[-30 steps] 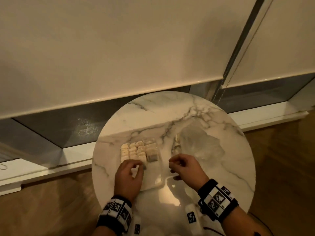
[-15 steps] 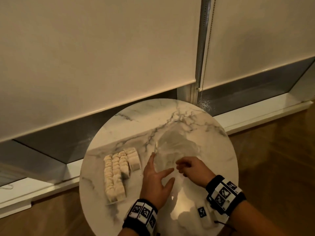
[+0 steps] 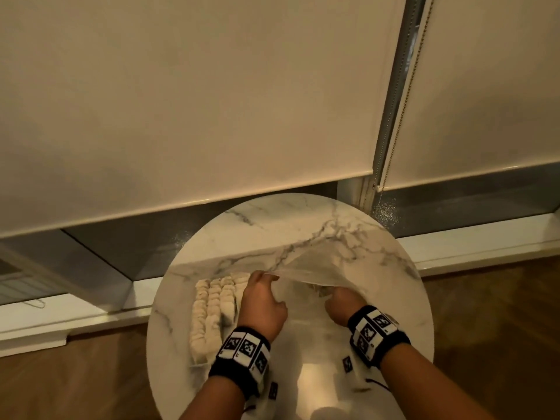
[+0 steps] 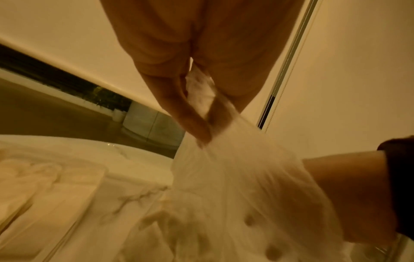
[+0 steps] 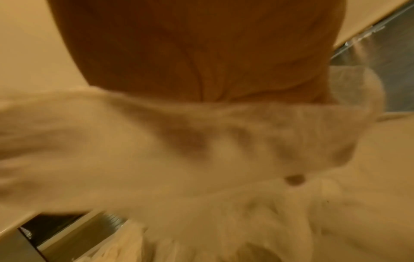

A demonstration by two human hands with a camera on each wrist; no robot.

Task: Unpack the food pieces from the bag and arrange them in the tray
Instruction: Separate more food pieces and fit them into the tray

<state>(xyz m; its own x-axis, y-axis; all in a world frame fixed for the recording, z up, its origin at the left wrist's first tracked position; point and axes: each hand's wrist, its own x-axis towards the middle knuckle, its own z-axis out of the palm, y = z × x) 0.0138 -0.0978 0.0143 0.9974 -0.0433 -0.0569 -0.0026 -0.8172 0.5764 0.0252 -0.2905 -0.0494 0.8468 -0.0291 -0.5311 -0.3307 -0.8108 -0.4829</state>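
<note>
A clear plastic bag [image 3: 315, 268] lies on the round marble table [image 3: 272, 225], its near edge lifted. My left hand [image 3: 266, 277] pinches that edge between thumb and fingers; the left wrist view shows the film [image 4: 224, 159] bunched in the fingertips [image 4: 202, 136]. My right hand [image 3: 341, 303] reaches into the bag's mouth, and its fingers are hidden under the film. In the blurred right wrist view the bag [image 5: 201, 150] covers everything below the palm. To the left of my left hand, a shallow tray [image 3: 197, 362] holds rows of pale food pieces [image 3: 213, 310].
The table stands against a low window ledge [image 3: 485, 250] with drawn roller blinds [image 3: 181, 101] and a bead chain [image 3: 403, 110] behind it. Wooden floor [image 3: 485, 328] surrounds the table. Bare marble lies beyond the bag and at the near edge.
My left hand has gone from lying open beside the bag to pinching and lifting its edge. My right hand has pushed into the bag's mouth. The tray has not moved.
</note>
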